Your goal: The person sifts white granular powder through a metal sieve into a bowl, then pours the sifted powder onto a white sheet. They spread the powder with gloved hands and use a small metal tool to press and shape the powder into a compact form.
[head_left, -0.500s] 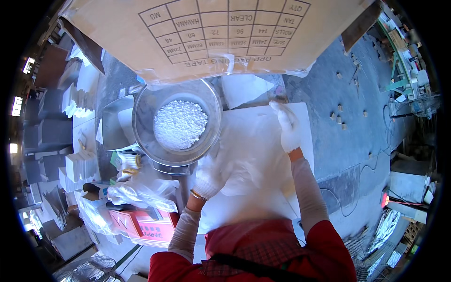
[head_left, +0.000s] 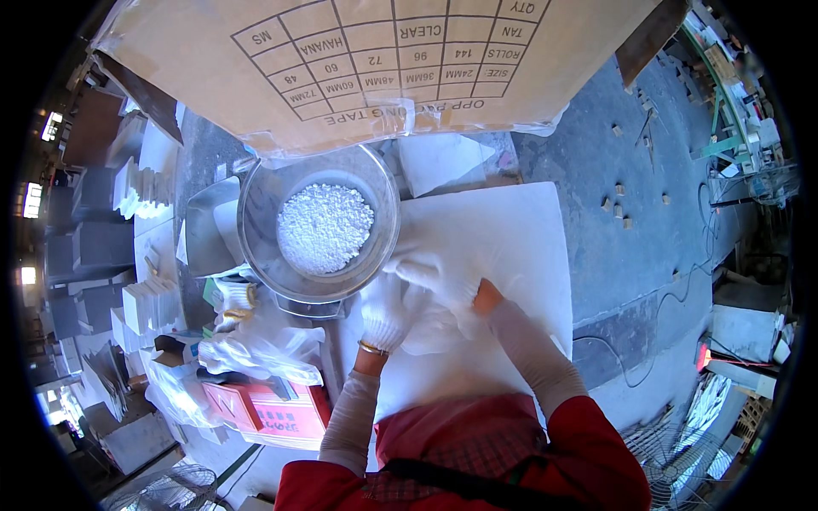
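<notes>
White sheet (head_left: pixel 511 230) covers the worktop; gloved left hand (head_left: pixel 383 315) and right hand (head_left: pixel 439 281) both grip a crumpled white bag (head_left: pixel 426 328), just beside the metal sieve (head_left: pixel 256 247) of white pellets (head_left: pixel 324 226).

We see a crumpled piece of thin white material (head_left: pixel 430 319) bunched up on a large flat white sheet (head_left: pixel 511 238). The sheet lies spread just right of a round clear bowl of white granules (head_left: pixel 319 228), whose rim overlaps its left edge.

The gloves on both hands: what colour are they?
White, on the left hand and right hand; the head view shows it.
</notes>
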Demonstrator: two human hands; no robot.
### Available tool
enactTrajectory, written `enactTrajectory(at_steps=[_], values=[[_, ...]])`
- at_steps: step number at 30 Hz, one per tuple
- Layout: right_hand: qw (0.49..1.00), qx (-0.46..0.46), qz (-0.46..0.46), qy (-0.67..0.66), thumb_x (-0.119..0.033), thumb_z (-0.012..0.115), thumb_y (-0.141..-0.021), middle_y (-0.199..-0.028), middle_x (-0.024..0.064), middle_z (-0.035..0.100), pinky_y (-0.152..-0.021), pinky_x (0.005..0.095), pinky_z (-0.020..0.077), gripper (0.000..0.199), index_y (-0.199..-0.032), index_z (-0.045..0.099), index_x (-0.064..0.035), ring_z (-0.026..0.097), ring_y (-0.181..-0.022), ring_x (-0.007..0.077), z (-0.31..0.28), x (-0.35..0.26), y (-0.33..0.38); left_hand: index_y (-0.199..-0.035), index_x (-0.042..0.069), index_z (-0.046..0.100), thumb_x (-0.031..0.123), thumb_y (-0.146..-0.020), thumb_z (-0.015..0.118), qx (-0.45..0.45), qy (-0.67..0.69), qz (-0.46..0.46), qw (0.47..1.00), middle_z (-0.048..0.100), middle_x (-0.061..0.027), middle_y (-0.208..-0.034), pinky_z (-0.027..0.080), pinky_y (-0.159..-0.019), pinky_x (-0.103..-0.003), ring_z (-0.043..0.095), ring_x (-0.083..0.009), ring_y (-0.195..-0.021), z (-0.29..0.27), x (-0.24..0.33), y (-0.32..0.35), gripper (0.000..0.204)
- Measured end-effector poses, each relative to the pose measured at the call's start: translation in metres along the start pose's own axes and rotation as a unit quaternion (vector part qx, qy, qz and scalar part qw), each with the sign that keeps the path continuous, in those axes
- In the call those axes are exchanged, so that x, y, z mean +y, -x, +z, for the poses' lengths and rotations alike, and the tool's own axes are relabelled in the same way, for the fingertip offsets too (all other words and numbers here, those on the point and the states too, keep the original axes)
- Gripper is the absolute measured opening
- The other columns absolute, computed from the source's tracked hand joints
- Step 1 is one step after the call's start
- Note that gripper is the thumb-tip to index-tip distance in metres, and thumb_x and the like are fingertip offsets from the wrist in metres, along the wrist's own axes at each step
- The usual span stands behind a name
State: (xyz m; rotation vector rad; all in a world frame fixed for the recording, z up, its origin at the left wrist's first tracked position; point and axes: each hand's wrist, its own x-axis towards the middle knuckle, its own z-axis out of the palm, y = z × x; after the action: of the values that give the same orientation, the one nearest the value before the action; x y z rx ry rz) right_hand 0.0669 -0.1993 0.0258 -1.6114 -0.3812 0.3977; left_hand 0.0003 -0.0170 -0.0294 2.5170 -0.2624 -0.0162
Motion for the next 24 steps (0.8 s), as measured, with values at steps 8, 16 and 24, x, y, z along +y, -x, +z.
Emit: enactTrajectory(at_steps=[8, 16, 24], values=[[0.926, -0.048, -0.198, 0.319, -0.029, 0.076, -0.096, -0.148, 0.0117, 0.065, -0.121, 0.0552, 0.0392, 0.043, -0.136, 0.074, -0.014, 0.057, -0.141, 0.0363, -0.004, -0.02, 0.061, -0.145, -0.001, 0.057, 0.031, -0.092, 0.076, 0.015, -0.012, 0.139, 0.99, 0.048, -0.0275, -0.157, 0.038, -0.118, -0.06, 0.048, -0.0503, -0.141, -0.032, 0.003, 0.017, 0.065], [0.896, 0.437, 0.011, 0.081, -0.022, 0.063, -0.106, -0.133, 0.009, 0.073, -0.111, 0.038, 0.0512, 0.037, -0.134, 0.071, 0.0, 0.063, -0.131, 0.0207, -0.111, 0.061, 0.091, -0.149, 0.001, 0.055, 0.032, -0.097, 0.072, -0.017, 0.009, 0.127, 0.992, 0.052, -0.0287, -0.154, 0.038, -0.121, -0.057, 0.047, -0.0493, -0.145, -0.022, -0.003, -0.032, 0.063], [0.949, 0.231, -0.115, 0.18, -0.01, 0.071, -0.095, -0.129, 0.0117, 0.074, -0.112, 0.0465, 0.0511, 0.03, -0.123, 0.078, -0.0054, 0.067, -0.126, 0.0325, -0.005, 0.045, 0.078, -0.146, -0.002, 0.057, 0.026, -0.095, 0.074, -0.043, 0.069, 0.266, 0.961, 0.052, -0.0251, -0.157, 0.033, -0.123, -0.062, 0.045, -0.049, -0.147, -0.032, 0.022, -0.026, 0.06]])
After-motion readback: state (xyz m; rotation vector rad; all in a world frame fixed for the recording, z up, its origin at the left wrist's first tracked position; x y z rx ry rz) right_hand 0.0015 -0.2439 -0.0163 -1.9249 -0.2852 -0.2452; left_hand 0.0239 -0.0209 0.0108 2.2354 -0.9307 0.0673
